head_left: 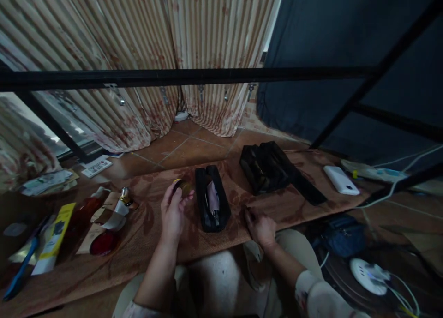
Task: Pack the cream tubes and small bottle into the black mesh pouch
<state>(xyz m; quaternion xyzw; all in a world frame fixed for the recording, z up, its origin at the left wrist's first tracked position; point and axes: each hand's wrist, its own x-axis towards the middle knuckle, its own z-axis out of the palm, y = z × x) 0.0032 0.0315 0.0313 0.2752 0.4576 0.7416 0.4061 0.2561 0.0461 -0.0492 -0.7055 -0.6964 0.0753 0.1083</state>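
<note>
My left hand [174, 209] is raised over a brown patterned cloth [152, 225], its fingers closed round a small dark round object with a yellow edge [182, 185]. Just to its right lies an open black pouch [212, 205] with a pink item and a pen-like thing inside. My right hand [260, 226] rests on the cloth near the pouch's lower right, fingers curled; whether they hold anything is hidden. A black organizer case [266, 166] lies open further right.
Bottles, a red lid [103, 243], a yellow card [55, 235] and a blue tool [20, 269] lie at the left. A white power bank [341, 179] and cables sit at the right. A black metal bar [207, 75] crosses overhead before striped curtains.
</note>
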